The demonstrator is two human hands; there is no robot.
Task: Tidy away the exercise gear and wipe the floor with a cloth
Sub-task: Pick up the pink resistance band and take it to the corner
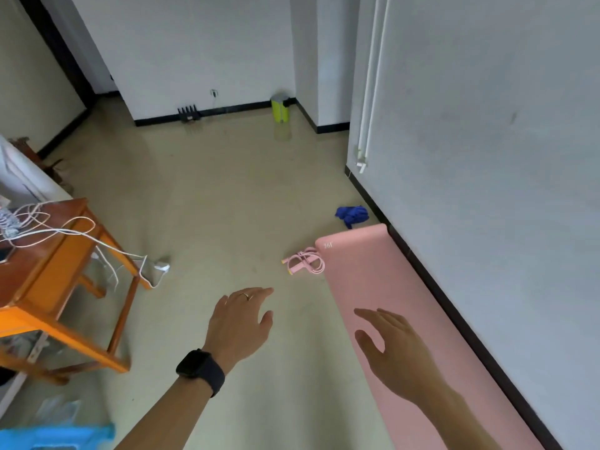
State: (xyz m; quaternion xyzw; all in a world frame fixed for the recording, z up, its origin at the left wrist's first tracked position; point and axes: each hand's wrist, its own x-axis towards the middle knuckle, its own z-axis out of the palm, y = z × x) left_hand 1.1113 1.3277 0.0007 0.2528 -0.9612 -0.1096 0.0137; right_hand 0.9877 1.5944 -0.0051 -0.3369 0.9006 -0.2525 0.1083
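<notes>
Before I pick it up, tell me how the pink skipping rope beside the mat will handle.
The skipping rope lies in loose loops, so it is probably floppy; lifted by one part, the rest would likely dangle or tangle. Its slim handles look light. On the glossy floor they may slide or roll if pushed.

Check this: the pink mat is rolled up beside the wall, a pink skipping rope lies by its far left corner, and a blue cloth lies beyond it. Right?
Not quite. In the head view the pink mat lies unrolled, flat on the floor beside the wall. The rest holds: the pink skipping rope lies by its far left corner and the blue cloth beyond it.
</notes>
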